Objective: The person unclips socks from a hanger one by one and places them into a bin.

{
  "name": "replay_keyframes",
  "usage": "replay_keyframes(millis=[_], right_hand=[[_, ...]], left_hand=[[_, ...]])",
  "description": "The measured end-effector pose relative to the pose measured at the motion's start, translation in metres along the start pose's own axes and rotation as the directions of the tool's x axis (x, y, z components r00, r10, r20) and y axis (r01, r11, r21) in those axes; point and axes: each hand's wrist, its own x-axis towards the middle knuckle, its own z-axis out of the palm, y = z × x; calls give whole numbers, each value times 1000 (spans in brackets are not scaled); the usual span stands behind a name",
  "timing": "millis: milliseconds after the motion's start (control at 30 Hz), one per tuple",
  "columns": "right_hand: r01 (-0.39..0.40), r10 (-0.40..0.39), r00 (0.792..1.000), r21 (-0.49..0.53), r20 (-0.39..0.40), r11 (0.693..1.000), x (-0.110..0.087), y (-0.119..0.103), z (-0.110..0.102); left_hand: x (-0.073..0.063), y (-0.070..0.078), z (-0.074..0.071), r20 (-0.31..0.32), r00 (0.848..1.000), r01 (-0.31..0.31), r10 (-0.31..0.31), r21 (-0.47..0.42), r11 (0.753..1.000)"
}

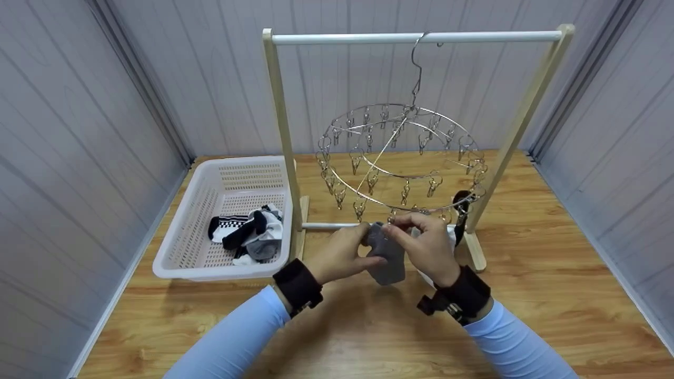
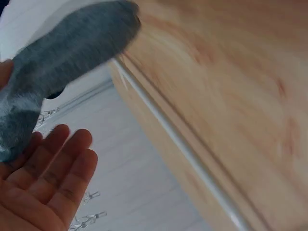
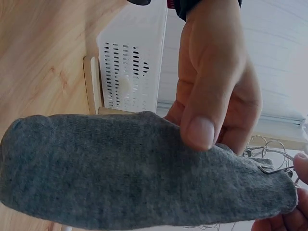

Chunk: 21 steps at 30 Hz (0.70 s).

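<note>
A grey sock [image 1: 387, 258] hangs below the front rim of a round metal clip hanger [image 1: 384, 202]. My left hand [image 1: 342, 255] holds the sock from the left, its thumb laid across the fabric and fingers behind. The left wrist view shows the palm and spread fingers [image 2: 57, 178] beside the sock [image 2: 77, 43]. My right hand [image 1: 426, 245] is at the sock's top edge; its fingertips pinch a wire clip [image 3: 272, 169] that lies over the cuff in the right wrist view. A black and white sock [image 1: 461, 216] hangs just right of this hand, partly hidden by it.
A white plastic basket [image 1: 181, 252] with several black, white and grey socks [image 1: 253, 234] stands on the left of the wooden table [image 1: 553, 295]. The hanger hooks over the white bar [image 1: 342, 39] of a wooden-legged rack. Several bare clips dangle around its rings. Panel walls enclose the table.
</note>
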Motion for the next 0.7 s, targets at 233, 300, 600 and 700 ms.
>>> replay_keyframes(millis=[233, 300, 600, 700], right_hand=[[2, -2, 1000, 5, 1, 1000, 1, 0, 0], [16, -16, 1000, 6, 1, 1000, 1, 1, 0], [133, -131, 991, 53, -37, 990, 1, 5, 1], [136, -131, 990, 81, -54, 987, 1, 5, 1]], left_hand=[[1, 1, 2, -36, 997, -74, 72, -44, 996], [0, 2, 2, -71, 993, -93, 92, -14, 996], [-3, 6, -5, -91, 990, -108, 112, 41, 993], [-5, 6, -11, -71, 993, -92, 96, 67, 994]])
